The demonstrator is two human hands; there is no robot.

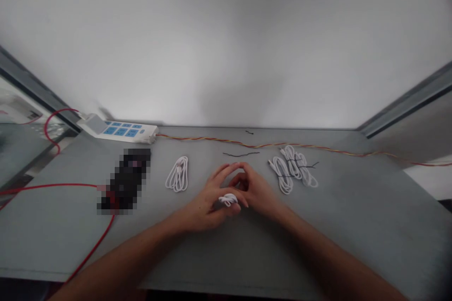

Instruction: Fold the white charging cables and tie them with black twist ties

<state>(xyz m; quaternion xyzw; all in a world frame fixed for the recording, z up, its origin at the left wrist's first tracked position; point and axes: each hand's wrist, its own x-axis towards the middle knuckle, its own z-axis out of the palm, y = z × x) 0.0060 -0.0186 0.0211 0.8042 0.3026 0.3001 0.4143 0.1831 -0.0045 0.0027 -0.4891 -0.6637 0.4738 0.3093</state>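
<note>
The left hand (201,207) closes thumb and fingers on a coiled white cable (229,199), which shows between them over the grey table (219,263); the right hand (259,192) bends its fingers close against the left ones, and whether it grips anything cannot be told; an untied white coil (179,169) lies left of the hands; tied white bundles (284,183) lie right; a black tie (241,155) lies beyond.
</note>
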